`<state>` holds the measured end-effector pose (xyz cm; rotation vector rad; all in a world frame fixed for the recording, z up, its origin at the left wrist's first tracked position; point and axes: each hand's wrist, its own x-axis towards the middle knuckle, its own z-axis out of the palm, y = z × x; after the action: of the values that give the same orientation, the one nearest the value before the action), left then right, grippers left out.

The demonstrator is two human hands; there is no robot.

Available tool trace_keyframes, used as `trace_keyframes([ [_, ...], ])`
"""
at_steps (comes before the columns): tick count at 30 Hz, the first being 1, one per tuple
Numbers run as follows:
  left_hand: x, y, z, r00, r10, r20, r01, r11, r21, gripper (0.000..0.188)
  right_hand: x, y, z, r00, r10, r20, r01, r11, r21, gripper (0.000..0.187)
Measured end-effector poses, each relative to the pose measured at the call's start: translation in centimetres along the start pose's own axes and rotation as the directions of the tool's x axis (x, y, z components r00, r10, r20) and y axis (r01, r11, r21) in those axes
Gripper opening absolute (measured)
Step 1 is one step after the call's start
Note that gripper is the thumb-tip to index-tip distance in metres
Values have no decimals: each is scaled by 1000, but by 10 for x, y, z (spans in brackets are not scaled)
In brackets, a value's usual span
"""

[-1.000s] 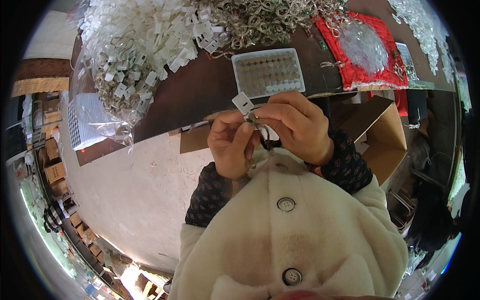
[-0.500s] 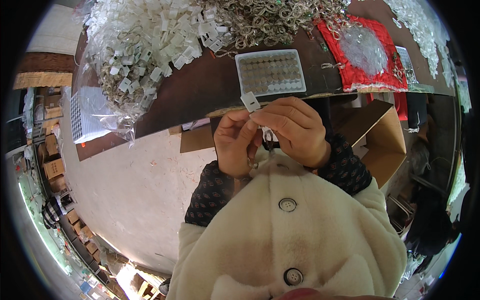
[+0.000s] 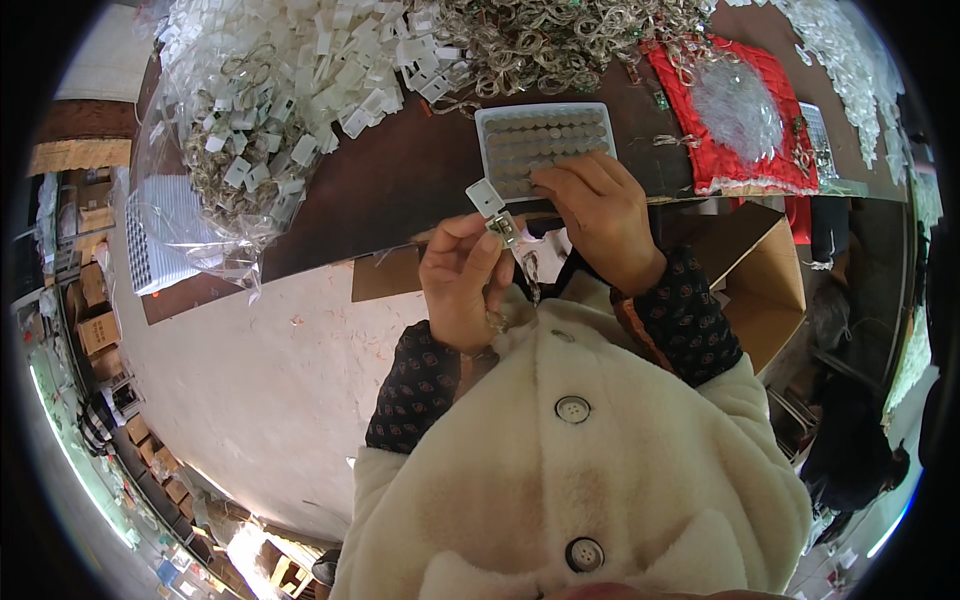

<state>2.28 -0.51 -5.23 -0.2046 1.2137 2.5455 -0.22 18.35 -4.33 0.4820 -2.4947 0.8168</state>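
Observation:
My left hand [image 3: 463, 275] pinches a small white plastic battery case [image 3: 500, 229] at the table's front edge. Its square lid [image 3: 484, 197] stands swung open, and metal contacts show inside. A twisted clear wire [image 3: 531, 275] hangs beside that hand. My right hand [image 3: 607, 217] reaches over the near right part of a white tray [image 3: 492, 113] filled with rows of round button cells [image 3: 545, 138]. Its thumb and forefinger close together at the cells; whatever lies between the fingertips is hidden.
White plastic cases [image 3: 330, 60] heap up at the back left, with bagged wired ones [image 3: 250, 150] in front. Coiled wire strings [image 3: 540, 45] pile up behind the tray. At right, a red cloth [image 3: 708, 176] bears clear plastic bits. Below the table stands an open cardboard box [image 3: 770, 290].
My right hand has left the case and moved up and right to the tray. The case in my left hand has gone from being covered by fingers to showing its open inside.

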Motion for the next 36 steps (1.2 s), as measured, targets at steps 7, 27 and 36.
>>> trace_keyframes([
  [7,-3,2,4,999,-4,35,5,1000,-31,12,2,-19,-7,987,127,-101,-107,976,188,14],
  [27,2,2,-16,994,88,-72,-92,994,-60,11,-19,18,-25,930,319,-183,-290,942,169,15],
  [36,-2,1,-7,996,56,64,-49,992,-113,14,-10,17,-28,987,136,-90,-145,984,-100,17],
])
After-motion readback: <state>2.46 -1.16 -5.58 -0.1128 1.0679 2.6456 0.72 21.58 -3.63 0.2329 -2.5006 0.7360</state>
